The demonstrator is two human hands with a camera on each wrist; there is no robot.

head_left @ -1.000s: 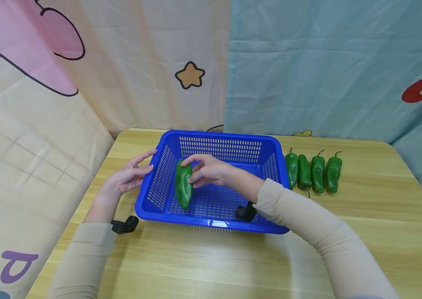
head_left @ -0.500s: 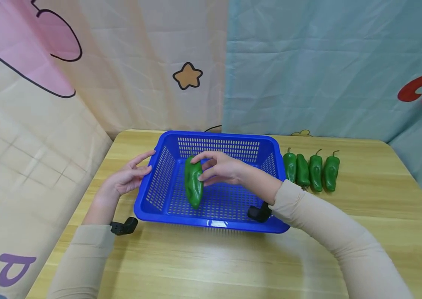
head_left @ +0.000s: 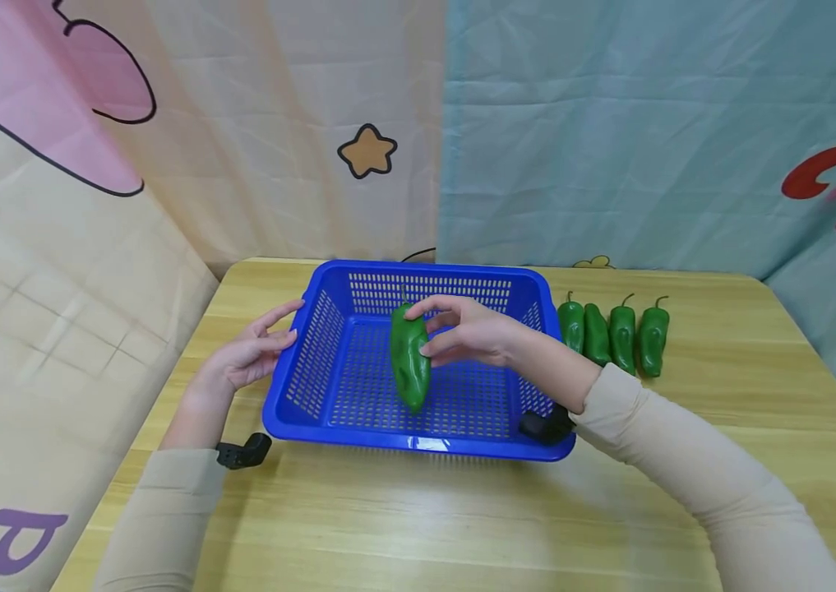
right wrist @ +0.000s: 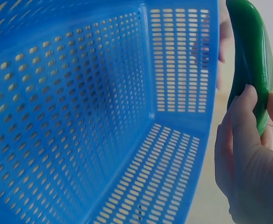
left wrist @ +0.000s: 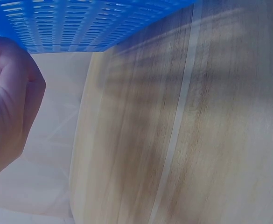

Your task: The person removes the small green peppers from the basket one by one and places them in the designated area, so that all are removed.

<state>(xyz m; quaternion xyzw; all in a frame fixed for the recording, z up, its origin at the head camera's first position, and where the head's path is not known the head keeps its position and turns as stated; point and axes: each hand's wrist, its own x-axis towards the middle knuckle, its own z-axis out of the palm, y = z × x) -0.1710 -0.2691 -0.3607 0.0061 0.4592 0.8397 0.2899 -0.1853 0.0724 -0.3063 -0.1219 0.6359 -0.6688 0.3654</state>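
A long green pepper [head_left: 410,362] is pinched by its right side between the thumb and fingers of my right hand [head_left: 473,333]. It hangs stem away over the blue plastic basket [head_left: 418,444], whose slotted floor shows beneath. In the right wrist view the same green pepper [right wrist: 253,51] stands out beyond the basket's rim from that camera's angle. My left hand [head_left: 247,353] touches the basket's left rim from outside with extended thumb and index finger; its other fingers are partly hidden. The left wrist view shows that hand [left wrist: 12,88] against the basket wall [left wrist: 71,28].
Several more green peppers [head_left: 622,337] lie in a row on the wooden table [head_left: 418,518], right of the basket, stems mostly toward the back. Printed curtains [head_left: 573,148] rise behind and at the sides. Black wrist cameras [head_left: 243,450] sit on both wrists.
My right hand has carried the pinched green pepper rightward, from the basket's left side toward its middle. My left hand keeps its place at the rim. The camera view has shifted slightly.
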